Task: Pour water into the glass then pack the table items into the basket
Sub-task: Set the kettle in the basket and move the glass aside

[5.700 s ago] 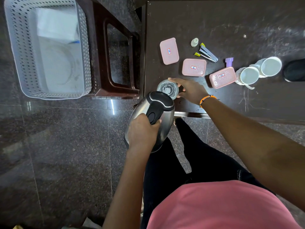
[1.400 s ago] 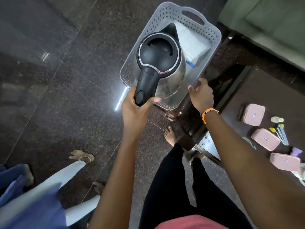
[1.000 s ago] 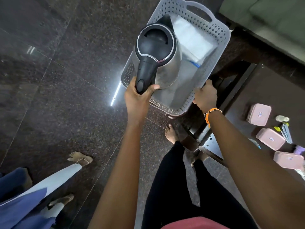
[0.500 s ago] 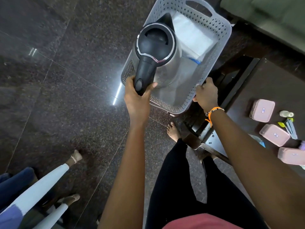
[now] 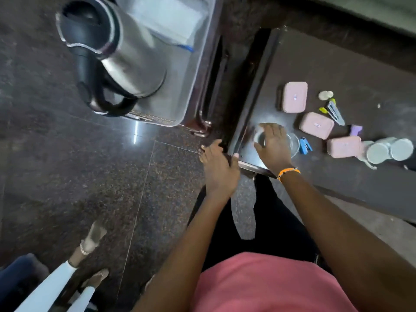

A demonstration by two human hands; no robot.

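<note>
The steel kettle (image 5: 126, 52) with a black lid and handle stands in the grey basket (image 5: 177, 93) at the upper left, with no hand on it. My right hand (image 5: 273, 145) lies over the top of the glass (image 5: 292, 144) near the table's left corner, and blur hides whether the fingers grip it. My left hand (image 5: 218, 167) rests against the table's corner edge and holds nothing. Three pink boxes (image 5: 316, 125) and two white mugs (image 5: 380, 153) sit on the dark table (image 5: 337, 188) to the right.
The basket sits on a brown stool (image 5: 211, 86) left of the table and also holds a white folded item (image 5: 166, 16). A small blue stapler (image 5: 305, 145), a purple piece (image 5: 355, 129) and a silver stapler (image 5: 334, 110) lie among the boxes. Another person's feet (image 5: 90, 242) stand at the lower left.
My left hand has let go of the kettle, which now stands in the basket. Both hands came back to the table; the right one left the basket rim and now covers the glass.
</note>
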